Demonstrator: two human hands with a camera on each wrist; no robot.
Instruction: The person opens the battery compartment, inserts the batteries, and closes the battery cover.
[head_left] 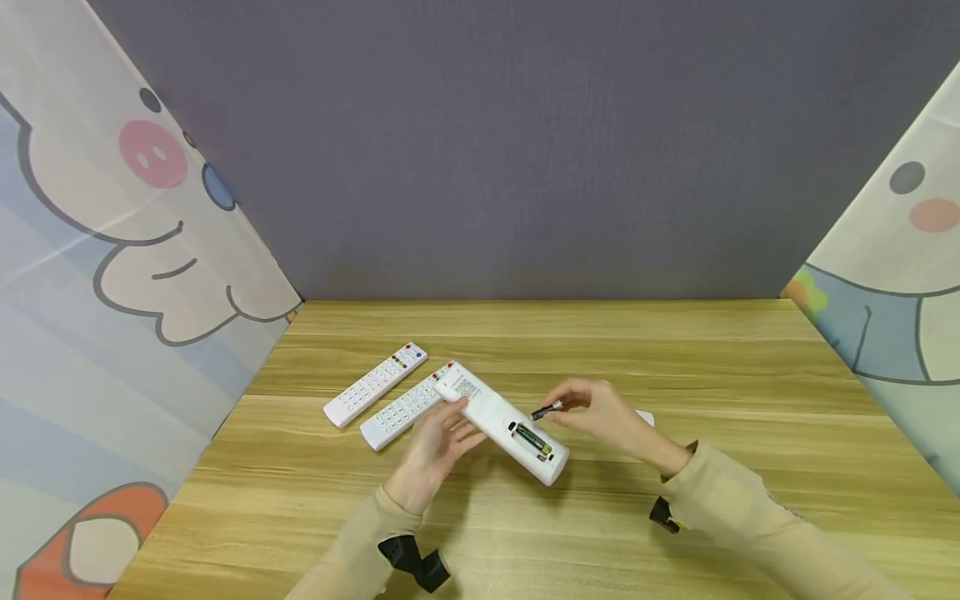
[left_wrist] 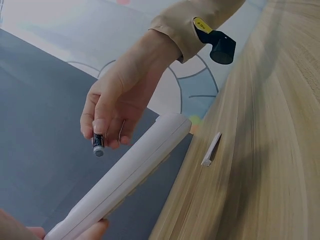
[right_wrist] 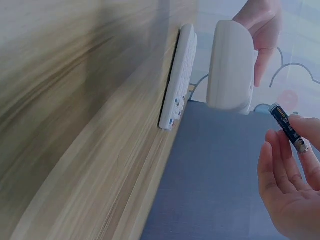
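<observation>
My left hand (head_left: pixel 433 454) grips a white remote control (head_left: pixel 491 412) at one end, tilted above the table with its back facing up. Its battery compartment is uncovered, and one green battery (head_left: pixel 534 439) lies inside beside a vacant slot. Just off the compartment, my right hand (head_left: pixel 603 415) pinches a small black battery (right_wrist: pixel 289 127) between thumb and fingers. The left wrist view shows that battery (left_wrist: pixel 98 145) hanging clear of the remote's side (left_wrist: pixel 125 175). A gap also separates them in the right wrist view.
Two more white remotes lie button side up at the left: one farther out (head_left: pixel 375 385), the other (head_left: pixel 401 414) partly covered by the held remote. A small white piece (left_wrist: pixel 212 150) rests on the wooden table (head_left: pixel 720 358), mostly behind my right wrist in the head view.
</observation>
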